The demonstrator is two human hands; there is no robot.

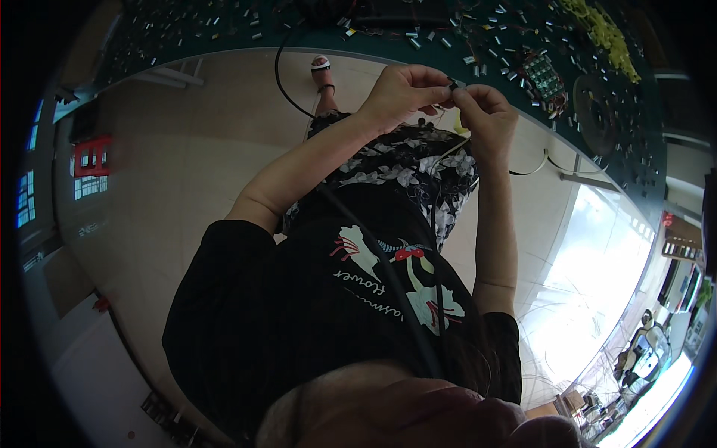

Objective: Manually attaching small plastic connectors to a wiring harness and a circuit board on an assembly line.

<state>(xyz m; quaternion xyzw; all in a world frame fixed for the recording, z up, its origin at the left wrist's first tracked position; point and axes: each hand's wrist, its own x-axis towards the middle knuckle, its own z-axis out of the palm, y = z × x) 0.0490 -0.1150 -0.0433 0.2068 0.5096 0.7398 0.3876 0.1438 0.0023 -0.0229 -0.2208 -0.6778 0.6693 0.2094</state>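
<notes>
As the head view shows, the bare left hand (397, 94) and bare right hand (491, 123) meet near the dark green tabletop (216, 39), fingertips pinched together on a small dark part (452, 85), probably light, stiff and best gripped by its edges

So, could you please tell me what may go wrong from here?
The left hand and right hand pinch a small dark part near the edge of the green table; it could slip down to the floor. Loose silver cylinders lie close by, so a careless movement might knock some away.
</notes>
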